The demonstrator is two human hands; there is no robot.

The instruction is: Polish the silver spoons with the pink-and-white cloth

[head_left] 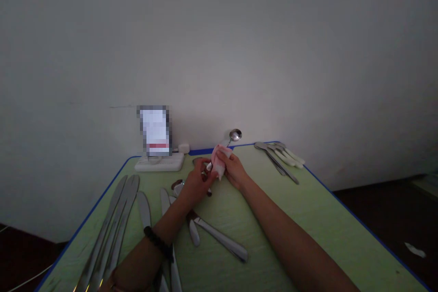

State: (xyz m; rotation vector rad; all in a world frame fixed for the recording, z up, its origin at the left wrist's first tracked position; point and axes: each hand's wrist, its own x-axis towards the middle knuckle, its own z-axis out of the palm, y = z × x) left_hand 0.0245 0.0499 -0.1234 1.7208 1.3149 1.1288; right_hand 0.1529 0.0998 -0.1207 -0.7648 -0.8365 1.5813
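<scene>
My right hand (235, 169) is closed around a pink cloth (219, 159) wrapped about the handle of a metal spoon (234, 135), whose bowl sticks up beyond the cloth. My left hand (196, 184) pinches the spoon's lower white handle end just below the cloth. Both hands hover over the far middle of a green table (308, 219) with a blue edge.
Several long knives (116, 219) lie at the left, more cutlery (219, 237) under my forearms, and a bunch of white-handled pieces (280, 157) at the far right. A white stand with a blurred card (155, 146) is at the back, against a pale wall.
</scene>
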